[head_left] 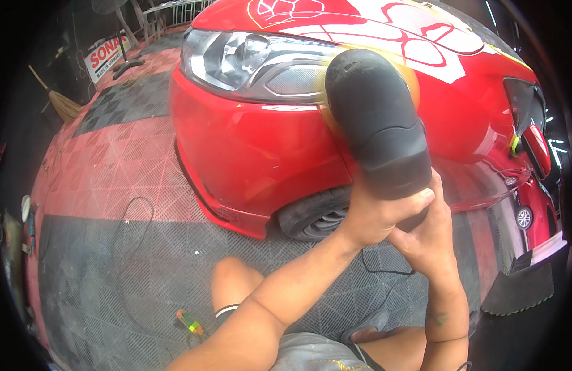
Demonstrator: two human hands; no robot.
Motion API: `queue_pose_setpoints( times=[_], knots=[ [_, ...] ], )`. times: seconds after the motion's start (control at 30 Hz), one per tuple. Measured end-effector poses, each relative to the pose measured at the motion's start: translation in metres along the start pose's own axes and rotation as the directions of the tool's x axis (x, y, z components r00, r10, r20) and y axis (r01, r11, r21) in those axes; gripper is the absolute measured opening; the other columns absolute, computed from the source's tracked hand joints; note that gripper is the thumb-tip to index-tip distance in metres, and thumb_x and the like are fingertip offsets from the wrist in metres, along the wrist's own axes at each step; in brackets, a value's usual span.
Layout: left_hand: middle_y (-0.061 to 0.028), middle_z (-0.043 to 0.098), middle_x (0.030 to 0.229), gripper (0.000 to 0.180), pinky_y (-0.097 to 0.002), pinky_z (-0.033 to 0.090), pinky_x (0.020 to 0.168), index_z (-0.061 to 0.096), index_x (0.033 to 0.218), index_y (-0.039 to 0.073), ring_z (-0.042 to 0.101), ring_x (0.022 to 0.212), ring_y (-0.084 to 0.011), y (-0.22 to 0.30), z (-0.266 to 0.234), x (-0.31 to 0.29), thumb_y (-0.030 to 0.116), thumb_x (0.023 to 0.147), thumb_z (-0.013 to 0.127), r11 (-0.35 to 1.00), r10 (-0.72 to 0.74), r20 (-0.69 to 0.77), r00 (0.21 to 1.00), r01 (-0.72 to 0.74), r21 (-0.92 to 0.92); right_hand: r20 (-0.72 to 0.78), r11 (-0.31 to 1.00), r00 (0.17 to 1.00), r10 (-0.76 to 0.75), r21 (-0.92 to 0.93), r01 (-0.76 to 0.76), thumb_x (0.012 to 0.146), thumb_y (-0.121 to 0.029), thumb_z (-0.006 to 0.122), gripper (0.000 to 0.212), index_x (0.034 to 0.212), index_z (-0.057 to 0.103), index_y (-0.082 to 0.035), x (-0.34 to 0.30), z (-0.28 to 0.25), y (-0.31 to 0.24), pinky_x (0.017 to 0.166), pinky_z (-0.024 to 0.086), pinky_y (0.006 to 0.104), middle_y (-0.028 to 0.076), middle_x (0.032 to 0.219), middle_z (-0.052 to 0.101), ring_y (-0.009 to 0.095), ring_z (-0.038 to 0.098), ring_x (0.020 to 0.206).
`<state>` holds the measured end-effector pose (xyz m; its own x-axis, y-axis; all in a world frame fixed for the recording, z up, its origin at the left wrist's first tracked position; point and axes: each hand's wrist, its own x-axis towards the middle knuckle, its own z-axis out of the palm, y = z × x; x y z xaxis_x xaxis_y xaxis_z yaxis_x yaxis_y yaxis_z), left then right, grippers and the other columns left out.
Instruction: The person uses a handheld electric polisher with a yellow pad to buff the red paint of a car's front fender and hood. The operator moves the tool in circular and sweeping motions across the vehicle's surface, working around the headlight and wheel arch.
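The polishing machine [377, 123], a black power tool with a rounded head, is pressed against the red car [255, 142] just behind the headlight [249, 62], at the front fender above the front wheel [317, 216]. A blurred yellow-orange pad [335, 86] shows at the edge of the tool's head, against the paint. The left hand [375, 213] wraps the lower end of the tool's body, its grip pressed closed around it with the thumb lying across the black housing. The right hand [429, 238] sits just beneath and behind the left, touching it; its grip also closes on the tool's lower part, though its fingers are mostly hidden. A black cable [385, 269] runs below the hands and another loops over the grey and red tiled floor [113, 161]. A small green and orange object [190, 321] lies on the floor near the person's knee [236, 278]. A broom [60, 102] leans at the far left.
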<state>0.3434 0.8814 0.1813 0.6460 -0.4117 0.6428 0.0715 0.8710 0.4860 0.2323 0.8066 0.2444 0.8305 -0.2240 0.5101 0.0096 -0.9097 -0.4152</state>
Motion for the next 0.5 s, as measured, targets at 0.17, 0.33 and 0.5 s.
queue_pose_setpoints(
  times=[0.17, 0.33, 0.5],
  knots=[
    [-0.0112, 0.071, 0.129, 0.058, -0.039, 0.058, 0.105, 0.062, 0.142, 0.0, 0.07, 0.119, -0.0202, 0.002, -0.001, 0.0, 0.004, 0.088, 0.082, 1.0, -0.01, -0.01, 1.0, 0.01, -0.003, 0.007, 1.0, 1.0, -0.017, -0.002, 0.017, 0.076, -0.013, 0.089, 0.092, 0.157, 0.047, -0.007, 0.002, 0.001, -0.002, 0.102, 0.062, 0.0484, 0.024, 0.132, 0.075, 0.043, 0.076, 0.122],
    [-0.0075, 0.073, 0.121, 0.053, -0.037, 0.059, 0.099, 0.065, 0.136, 0.001, 0.071, 0.112, -0.0178, -0.004, 0.006, 0.003, 0.003, 0.087, 0.084, 0.999, -0.047, 0.004, 0.999, 0.047, 0.002, -0.022, 0.996, 0.999, 0.038, 0.078, -0.037, 0.078, -0.012, 0.088, 0.087, 0.155, 0.048, -0.006, -0.006, 0.0, 0.007, 0.102, 0.06, 0.0436, 0.02, 0.127, 0.076, 0.034, 0.077, 0.119],
    [-0.0048, 0.073, 0.113, 0.046, -0.0361, 0.06, 0.092, 0.066, 0.126, 0.003, 0.072, 0.103, -0.0162, -0.021, 0.026, 0.012, 0.004, 0.085, 0.088, 0.996, -0.082, 0.019, 0.996, 0.082, 0.021, -0.098, 0.981, 0.991, 0.091, 0.179, -0.072, 0.077, -0.012, 0.089, 0.083, 0.15, 0.05, -0.001, -0.024, -0.003, 0.034, 0.104, 0.056, 0.0392, 0.015, 0.128, 0.073, 0.025, 0.073, 0.118]
  ],
)
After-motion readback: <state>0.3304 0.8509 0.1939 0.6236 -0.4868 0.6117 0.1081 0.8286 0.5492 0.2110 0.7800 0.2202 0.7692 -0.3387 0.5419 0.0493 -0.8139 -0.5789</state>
